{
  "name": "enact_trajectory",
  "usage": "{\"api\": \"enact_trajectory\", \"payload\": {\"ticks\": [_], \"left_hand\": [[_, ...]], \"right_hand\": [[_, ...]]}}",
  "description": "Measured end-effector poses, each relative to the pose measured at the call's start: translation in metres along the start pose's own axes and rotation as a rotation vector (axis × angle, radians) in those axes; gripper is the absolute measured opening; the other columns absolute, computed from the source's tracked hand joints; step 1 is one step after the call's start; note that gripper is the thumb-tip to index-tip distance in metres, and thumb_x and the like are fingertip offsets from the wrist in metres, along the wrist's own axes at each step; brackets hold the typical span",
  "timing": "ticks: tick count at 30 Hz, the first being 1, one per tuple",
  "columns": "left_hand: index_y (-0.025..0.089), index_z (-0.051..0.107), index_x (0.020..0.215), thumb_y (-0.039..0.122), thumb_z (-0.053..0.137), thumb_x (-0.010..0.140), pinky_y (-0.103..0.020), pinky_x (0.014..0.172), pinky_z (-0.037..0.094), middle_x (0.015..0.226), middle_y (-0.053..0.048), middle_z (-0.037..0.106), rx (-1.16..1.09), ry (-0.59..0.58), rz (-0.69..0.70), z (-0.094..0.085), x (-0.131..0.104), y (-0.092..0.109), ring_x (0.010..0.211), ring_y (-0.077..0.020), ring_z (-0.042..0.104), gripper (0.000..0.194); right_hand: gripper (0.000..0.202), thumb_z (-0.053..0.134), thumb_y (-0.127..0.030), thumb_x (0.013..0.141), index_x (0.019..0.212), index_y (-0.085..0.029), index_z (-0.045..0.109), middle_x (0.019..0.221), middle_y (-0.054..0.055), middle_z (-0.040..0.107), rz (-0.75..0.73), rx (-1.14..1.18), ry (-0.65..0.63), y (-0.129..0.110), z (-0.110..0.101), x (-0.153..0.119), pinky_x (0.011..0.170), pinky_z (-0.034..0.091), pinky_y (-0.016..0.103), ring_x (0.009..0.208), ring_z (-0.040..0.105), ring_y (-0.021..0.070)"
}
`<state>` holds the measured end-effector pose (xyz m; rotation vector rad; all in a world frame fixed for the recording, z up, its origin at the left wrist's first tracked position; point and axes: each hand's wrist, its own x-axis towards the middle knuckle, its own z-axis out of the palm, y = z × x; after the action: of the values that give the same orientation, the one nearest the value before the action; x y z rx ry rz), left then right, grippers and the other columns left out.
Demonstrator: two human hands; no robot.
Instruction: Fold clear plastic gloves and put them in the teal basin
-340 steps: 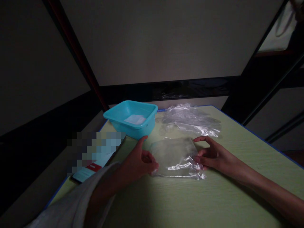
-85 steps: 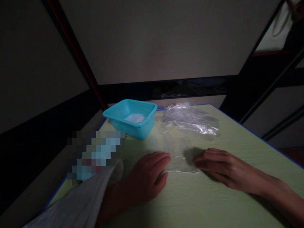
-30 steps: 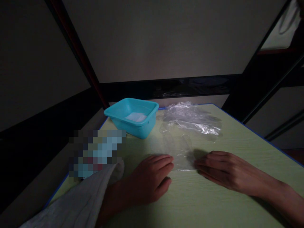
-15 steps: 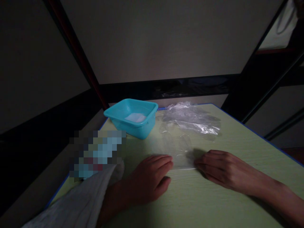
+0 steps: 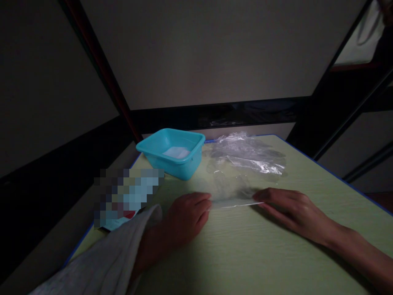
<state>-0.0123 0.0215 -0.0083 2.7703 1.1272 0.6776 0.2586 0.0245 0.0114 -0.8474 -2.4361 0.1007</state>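
A clear disposable plastic glove (image 5: 229,192), with rounded finger shapes at its far end, lies on the table between my hands. Its near edge makes a bright, straight strip. My left hand (image 5: 190,215) has its fingers closed on the left end of that edge. At the right end, my right hand (image 5: 284,207) pinches the same edge between thumb and fingers. Just beyond is a loose pile of thin, crinkled clear plastic gloves (image 5: 248,153).
A turquoise plastic basin (image 5: 184,166) with a white item (image 5: 176,152) inside stands at the back left. A blurred-out light-blue packet (image 5: 138,194) lies near my left sleeve. The pale table (image 5: 245,254) has a blue edge and meets a wall panel behind.
Both hands have moved slightly away from me, bringing the glove's near edge farther up the table. My left hand has also shifted left, and its thumb has closed in toward the fingers.
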Motion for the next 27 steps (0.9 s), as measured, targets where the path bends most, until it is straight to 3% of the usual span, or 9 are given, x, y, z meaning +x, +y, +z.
{"api": "enact_trajectory", "payload": {"ticks": [6, 10, 12, 16, 19, 23, 24, 27], "left_hand": [[0.014, 0.066, 0.086, 0.016, 0.040, 0.085, -0.028, 0.072, 0.051, 0.086, -0.007, 0.071, -0.122, -0.047, 0.088, -0.012, 0.003, 0.000, 0.077, -0.0173, 0.065, 0.026], [0.017, 0.067, 0.074, 0.023, 0.043, 0.083, -0.025, 0.069, 0.050, 0.071, -0.004, 0.070, -0.352, -0.137, -0.012, -0.026, 0.003, 0.007, 0.068, -0.0155, 0.064, 0.027], [0.017, 0.067, 0.066, 0.027, 0.047, 0.081, -0.026, 0.064, 0.050, 0.065, -0.005, 0.069, -0.581, -0.223, -0.107, -0.036, 0.004, 0.010, 0.063, -0.0162, 0.064, 0.028], [0.017, 0.064, 0.061, 0.038, 0.059, 0.075, -0.026, 0.052, 0.049, 0.070, -0.005, 0.071, -1.278, -0.376, -0.326, -0.050, 0.007, 0.016, 0.054, -0.0172, 0.065, 0.026], [0.016, 0.060, 0.057, 0.040, 0.066, 0.065, -0.023, 0.042, 0.044, 0.062, -0.003, 0.068, -1.550, -0.273, -0.505, -0.048, 0.011, 0.016, 0.045, -0.0149, 0.060, 0.027], [0.015, 0.050, 0.048, 0.032, 0.069, 0.056, -0.019, 0.040, 0.039, 0.044, 0.004, 0.050, -1.430, 0.032, -0.753, -0.028, 0.018, 0.003, 0.038, -0.0070, 0.046, 0.027], [0.015, 0.048, 0.047, 0.031, 0.068, 0.056, -0.019, 0.042, 0.040, 0.043, 0.005, 0.047, -1.363, 0.030, -0.770, -0.022, 0.019, -0.002, 0.038, -0.0056, 0.043, 0.028], [0.015, 0.049, 0.048, 0.034, 0.064, 0.060, -0.022, 0.050, 0.044, 0.045, 0.005, 0.047, -1.193, -0.124, -0.755, -0.009, 0.020, -0.015, 0.043, -0.0070, 0.046, 0.027]], "right_hand": [[0.015, 0.045, -0.018, 0.088, 0.086, -0.017, 0.059, 0.086, 0.007, 0.066, 0.031, 0.159, -0.058, -0.005, -0.015, 0.006, 0.071, 0.052, 0.032, 0.081, 0.062, 0.0175], [0.020, 0.046, -0.025, 0.088, 0.074, -0.018, 0.057, 0.068, 0.003, 0.064, 0.184, 0.391, -0.112, -0.013, -0.025, 0.004, 0.054, 0.049, 0.023, 0.061, 0.060, 0.0132], [0.028, 0.047, -0.035, 0.088, 0.067, -0.019, 0.055, 0.059, 0.001, 0.060, 0.236, 0.511, -0.120, -0.018, -0.030, 0.003, 0.047, 0.046, 0.022, 0.053, 0.057, 0.0120], [0.037, 0.052, -0.050, 0.083, 0.063, -0.019, 0.053, 0.053, 0.001, 0.060, 0.323, 0.789, -0.134, -0.030, -0.038, 0.013, 0.040, 0.044, 0.019, 0.046, 0.056, 0.0110], [0.037, 0.057, -0.051, 0.079, 0.062, -0.019, 0.052, 0.050, -0.001, 0.057, 0.400, 0.961, -0.151, -0.029, -0.038, 0.025, 0.038, 0.041, 0.018, 0.041, 0.053, 0.0092], [0.036, 0.066, -0.045, 0.073, 0.058, -0.017, 0.050, 0.047, -0.004, 0.053, 0.562, 1.058, -0.177, -0.008, -0.020, 0.035, 0.043, 0.040, 0.019, 0.042, 0.049, 0.0065], [0.035, 0.069, -0.043, 0.070, 0.058, -0.016, 0.049, 0.047, -0.004, 0.052, 0.617, 1.059, -0.178, -0.002, -0.014, 0.036, 0.044, 0.040, 0.019, 0.042, 0.049, 0.0061], [0.036, 0.070, -0.043, 0.068, 0.058, -0.015, 0.050, 0.049, -0.005, 0.052, 0.706, 1.053, -0.209, 0.010, 0.004, 0.036, 0.047, 0.040, 0.019, 0.044, 0.047, 0.0054]]}}
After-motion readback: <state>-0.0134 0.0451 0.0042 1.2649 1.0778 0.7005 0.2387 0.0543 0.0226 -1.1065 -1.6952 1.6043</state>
